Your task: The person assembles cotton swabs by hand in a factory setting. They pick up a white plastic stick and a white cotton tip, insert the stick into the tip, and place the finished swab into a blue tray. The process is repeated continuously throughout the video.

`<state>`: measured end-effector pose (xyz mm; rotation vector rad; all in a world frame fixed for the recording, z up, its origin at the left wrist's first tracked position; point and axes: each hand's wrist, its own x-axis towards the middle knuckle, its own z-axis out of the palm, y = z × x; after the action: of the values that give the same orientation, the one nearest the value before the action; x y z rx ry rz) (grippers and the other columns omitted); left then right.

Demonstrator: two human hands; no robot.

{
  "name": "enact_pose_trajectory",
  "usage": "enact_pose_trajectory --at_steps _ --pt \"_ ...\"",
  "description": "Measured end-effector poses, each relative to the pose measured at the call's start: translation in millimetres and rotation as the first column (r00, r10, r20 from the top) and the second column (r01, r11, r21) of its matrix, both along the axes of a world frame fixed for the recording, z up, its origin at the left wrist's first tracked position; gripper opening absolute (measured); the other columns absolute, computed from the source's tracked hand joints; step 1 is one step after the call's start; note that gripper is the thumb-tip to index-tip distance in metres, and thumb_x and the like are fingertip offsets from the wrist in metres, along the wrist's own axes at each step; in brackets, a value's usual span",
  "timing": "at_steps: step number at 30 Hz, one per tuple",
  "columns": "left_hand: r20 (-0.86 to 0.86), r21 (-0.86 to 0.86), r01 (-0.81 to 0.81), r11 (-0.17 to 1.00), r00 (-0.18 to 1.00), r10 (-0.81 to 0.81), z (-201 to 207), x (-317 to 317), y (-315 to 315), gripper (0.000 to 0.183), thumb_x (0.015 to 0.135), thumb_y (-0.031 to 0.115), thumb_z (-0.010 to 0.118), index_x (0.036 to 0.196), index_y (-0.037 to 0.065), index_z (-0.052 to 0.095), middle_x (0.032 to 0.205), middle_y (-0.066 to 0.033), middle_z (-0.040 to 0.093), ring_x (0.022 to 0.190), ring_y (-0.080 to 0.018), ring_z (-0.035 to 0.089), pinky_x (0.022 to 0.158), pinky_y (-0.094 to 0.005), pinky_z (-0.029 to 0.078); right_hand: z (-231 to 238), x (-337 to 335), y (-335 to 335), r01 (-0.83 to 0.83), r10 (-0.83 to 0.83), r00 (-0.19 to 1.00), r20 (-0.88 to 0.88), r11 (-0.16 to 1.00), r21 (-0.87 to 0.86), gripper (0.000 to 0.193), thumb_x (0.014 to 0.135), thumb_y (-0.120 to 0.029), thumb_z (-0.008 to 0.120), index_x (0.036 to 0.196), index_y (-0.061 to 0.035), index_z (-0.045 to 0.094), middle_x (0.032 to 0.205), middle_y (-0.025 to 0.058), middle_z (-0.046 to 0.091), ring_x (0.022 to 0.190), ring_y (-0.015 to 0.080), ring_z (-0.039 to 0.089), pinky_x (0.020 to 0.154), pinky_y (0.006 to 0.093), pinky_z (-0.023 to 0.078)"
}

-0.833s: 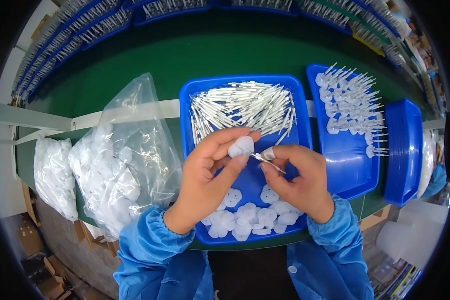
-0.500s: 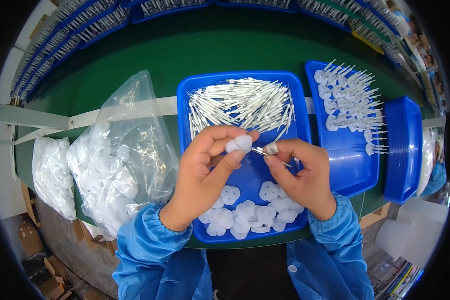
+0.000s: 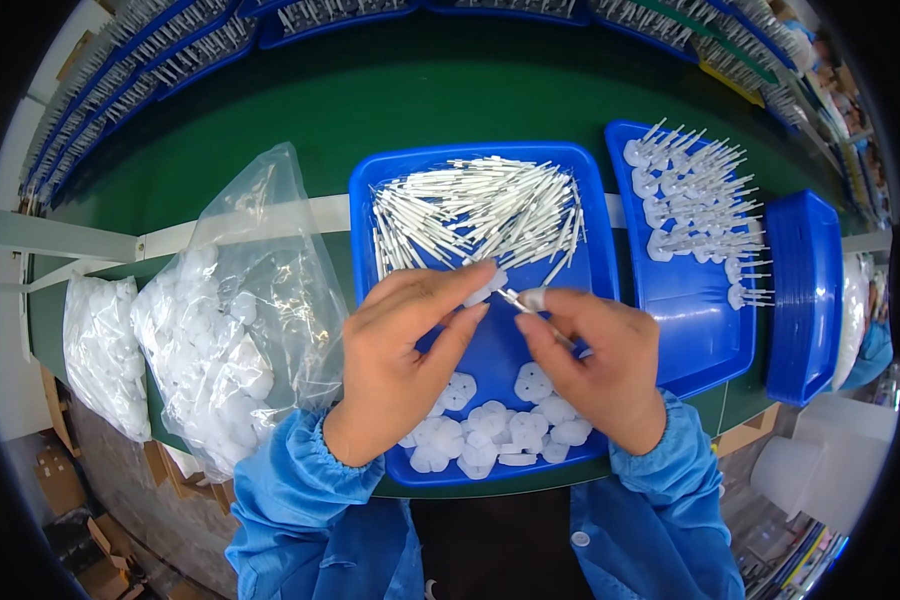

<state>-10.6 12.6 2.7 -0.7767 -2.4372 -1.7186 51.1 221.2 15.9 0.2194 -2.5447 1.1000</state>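
Note:
Over the middle of a blue tray [image 3: 362,220], my left hand [image 3: 410,350] pinches a white translucent flower-shaped plastic piece [image 3: 486,286], partly covered by the fingers. Close to its right, my right hand [image 3: 595,355] grips a thin metal-tipped white rod [image 3: 513,298]; its tip points at the piece, and I cannot tell whether they touch. A white band wraps one right finger. Behind the hands, a heap of similar white rods [image 3: 480,205] fills the tray's far part. Loose flower-shaped pieces [image 3: 490,430] lie in its near part.
At right, another blue tray [image 3: 690,330] holds rows of flower pieces with rods standing in them, beside stacked blue trays [image 3: 805,290]. Clear bags [image 3: 215,330] of white pieces lie at left. Filled blue trays [image 3: 340,22] line the green table's [image 3: 450,95] far edge.
The left fingers have turned over the flower-shaped piece and now cover more of it. My right hand has shifted slightly left, bringing the rod's tip near the piece.

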Motion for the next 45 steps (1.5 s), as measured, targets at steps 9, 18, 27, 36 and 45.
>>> enact_pose_trajectory --at_steps 9,18,27,36,45 --pt "0.215 0.166 -0.005 0.986 0.976 -0.031 -4.9 6.8 6.1 0.036 0.096 -0.007 0.079 0.13 0.005 0.08 0.12 -0.0127 0.082 0.101 -0.0197 0.08 0.083 -0.0313 0.068 0.6 -3.5 -1.2 0.032 0.107 0.932 0.345 0.927 -0.374 0.017 0.098 -0.011 0.086 0.107 0.0006 0.077 0.074 0.0089 0.076 0.06 0.0139 0.073 0.054 0.0282 0.053" --pt "0.128 0.155 0.001 0.988 0.992 -0.021 -7.7 12.9 6.8 0.035 0.095 -0.007 0.079 0.128 0.004 0.081 0.12 -0.0145 0.084 0.097 -0.0205 0.083 0.082 -0.031 0.067 -2.7 -8.0 -2.2 0.063 0.05 0.956 0.288 0.927 -0.37 0.013 0.098 -0.013 0.085 0.098 -0.0018 0.079 0.072 0.0056 0.074 0.061 0.0106 0.07 0.054 0.0301 0.048" --pt "0.04 0.053 -0.042 0.998 0.998 0.04 -5.1 18.0 6.6 0.042 0.089 -0.009 0.083 0.128 0.006 0.083 0.106 -0.0141 0.085 0.082 -0.0208 0.083 0.073 -0.0297 0.065 1.0 -13.0 -3.0 0.0 0.041 0.981 -0.188 0.977 0.212 0.011 0.089 -0.012 0.087 0.094 -0.0081 0.078 0.076 0.0032 0.075 0.06 0.0238 0.067 0.058 0.0375 0.047" --pt "0.314 0.293 0.032 0.955 0.941 -0.128 2.6 16.8 9.5 0.049 0.089 -0.005 0.088 0.135 0.003 0.075 0.126 -0.0163 0.078 0.105 -0.0201 0.078 0.085 -0.0318 0.067 4.1 -2.4 4.1 -0.026 0.032 0.998 -0.055 0.994 0.102 0.017 0.087 -0.011 0.09 0.1 -0.0076 0.08 0.082 0.0051 0.078 0.067 0.0243 0.072 0.063 0.0352 0.051" --pt "-0.004 0.088 0.123 0.988 0.992 -0.123 2.2 9.5 3.9 0.052 0.083 -0.007 0.091 0.131 0.003 0.076 0.132 -0.0155 0.073 0.112 -0.0248 0.077 0.085 -0.0314 0.067 -2.2 -4.1 18.5 -0.116 0.208 0.967 0.147 0.873 -0.473 0.039 0.09 0.0 0.086 0.127 -0.0001 0.073 0.099 0.0094 0.08 0.093 0.0148 0.075 0.089 0.033 0.059"
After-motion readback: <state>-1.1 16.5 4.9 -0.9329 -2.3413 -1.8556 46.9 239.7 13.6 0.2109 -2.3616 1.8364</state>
